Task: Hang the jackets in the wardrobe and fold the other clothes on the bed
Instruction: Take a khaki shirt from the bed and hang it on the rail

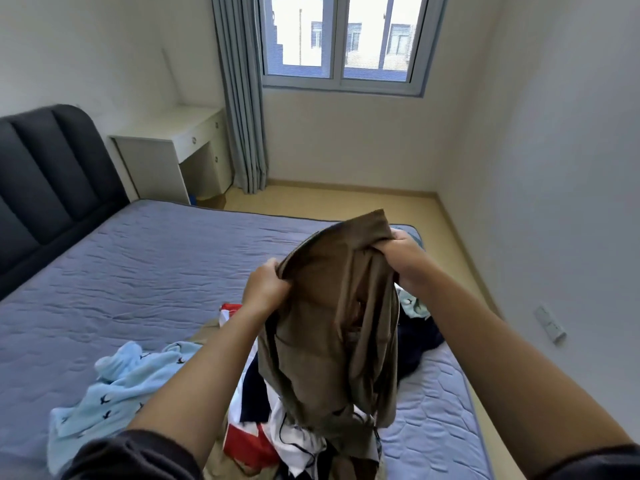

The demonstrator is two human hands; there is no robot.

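Bed point(138, 271) below, hands point(265, 289) point(403, 252) aloft around garment point(329, 327)

daylight comes through a grey-framed window point(341, 39) in the far white wall point(346, 133), a grey-blue curtain point(242, 116) gathered at its left. a white desk point(166, 133) with drawers stands in the corner. the bed point(138, 271) has a blue quilted cover and a dark padded headboard point(52, 168). the floor point(346, 202) is pale yellow. a white socket plate point(550, 323) sits low on the right wall.
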